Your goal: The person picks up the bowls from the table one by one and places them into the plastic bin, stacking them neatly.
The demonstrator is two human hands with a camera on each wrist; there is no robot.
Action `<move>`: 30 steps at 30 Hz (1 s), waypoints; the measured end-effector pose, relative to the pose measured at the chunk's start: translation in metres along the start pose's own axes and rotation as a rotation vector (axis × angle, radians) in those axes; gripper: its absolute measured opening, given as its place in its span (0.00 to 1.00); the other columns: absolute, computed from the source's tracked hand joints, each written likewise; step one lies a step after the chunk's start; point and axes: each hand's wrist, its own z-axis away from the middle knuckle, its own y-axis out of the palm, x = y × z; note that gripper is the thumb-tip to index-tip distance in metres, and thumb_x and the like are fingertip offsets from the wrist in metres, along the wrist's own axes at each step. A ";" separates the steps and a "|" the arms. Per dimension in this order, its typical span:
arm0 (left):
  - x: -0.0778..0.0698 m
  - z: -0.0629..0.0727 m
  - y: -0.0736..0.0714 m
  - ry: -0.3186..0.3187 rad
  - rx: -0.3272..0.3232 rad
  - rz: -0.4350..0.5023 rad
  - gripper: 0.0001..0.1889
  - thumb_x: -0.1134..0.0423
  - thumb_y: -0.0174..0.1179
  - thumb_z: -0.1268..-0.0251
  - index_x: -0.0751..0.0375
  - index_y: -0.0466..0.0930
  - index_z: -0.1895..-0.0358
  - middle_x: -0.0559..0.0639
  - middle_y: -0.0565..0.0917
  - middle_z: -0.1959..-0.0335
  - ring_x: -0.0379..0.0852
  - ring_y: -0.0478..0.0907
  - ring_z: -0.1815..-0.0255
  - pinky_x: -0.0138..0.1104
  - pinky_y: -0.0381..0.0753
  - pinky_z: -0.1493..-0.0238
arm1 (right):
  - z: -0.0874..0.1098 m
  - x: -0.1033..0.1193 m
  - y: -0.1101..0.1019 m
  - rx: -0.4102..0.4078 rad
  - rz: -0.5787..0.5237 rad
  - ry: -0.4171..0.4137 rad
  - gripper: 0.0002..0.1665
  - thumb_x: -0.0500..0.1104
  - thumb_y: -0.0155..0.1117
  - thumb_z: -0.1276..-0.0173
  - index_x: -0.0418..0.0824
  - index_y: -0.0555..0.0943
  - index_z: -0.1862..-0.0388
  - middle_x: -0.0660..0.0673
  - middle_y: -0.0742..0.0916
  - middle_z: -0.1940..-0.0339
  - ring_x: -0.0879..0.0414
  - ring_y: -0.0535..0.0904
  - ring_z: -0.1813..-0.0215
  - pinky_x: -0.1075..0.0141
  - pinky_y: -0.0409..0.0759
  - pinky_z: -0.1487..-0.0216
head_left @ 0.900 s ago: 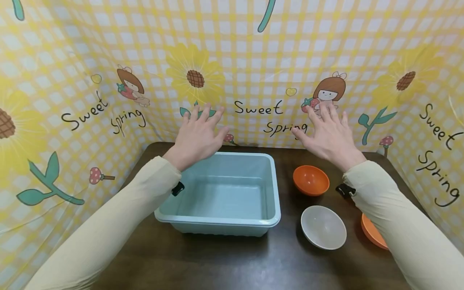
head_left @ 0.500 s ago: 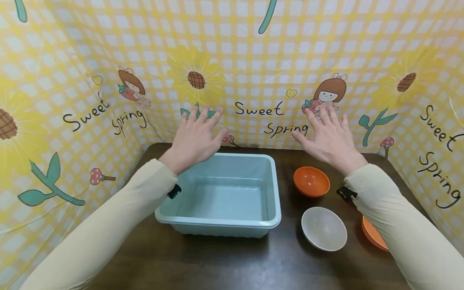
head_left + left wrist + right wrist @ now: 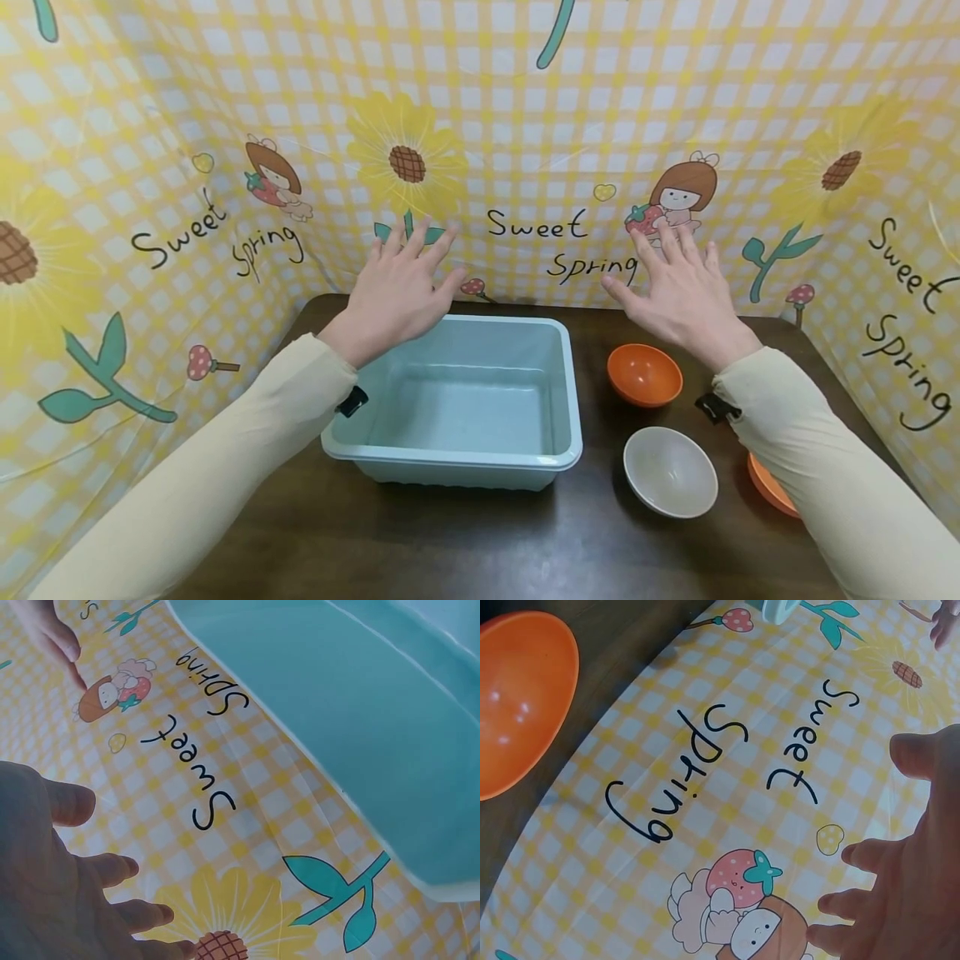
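My left hand (image 3: 393, 292) hovers above the back left corner of a light blue plastic basin (image 3: 465, 457), its fingers spread and holding nothing. The basin stands on the table with no contents visible. Raised to the right of it, my right hand (image 3: 682, 296) also has spread fingers and holds nothing. The nearest thing below that hand is an orange bowl (image 3: 645, 375). In front of this bowl is a greyish-white bowl (image 3: 670, 472). A second orange bowl (image 3: 772, 485) is partly hidden by my right forearm. The right wrist view shows an orange bowl (image 3: 521, 701) at its left edge.
The dark brown table (image 3: 465, 542) bears the basin and the bowls. A yellow checked cloth (image 3: 517, 108) with flowers and lettering rises behind the table and along both sides. Black wrist straps (image 3: 352, 402) show at the cuffs.
My left hand has drawn slightly back and to the left. The right hand has shifted only a little, and the basin and bowls stay in place.
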 end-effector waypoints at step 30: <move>0.002 0.024 0.004 0.036 -0.047 0.001 0.36 0.38 0.39 0.15 0.47 0.48 0.13 0.64 0.51 0.15 0.70 0.45 0.17 0.64 0.43 0.22 | 0.019 0.009 0.001 -0.069 -0.013 -0.048 0.56 0.77 0.45 0.24 0.42 0.57 0.13 0.31 0.51 0.13 0.33 0.40 0.15 0.30 0.35 0.23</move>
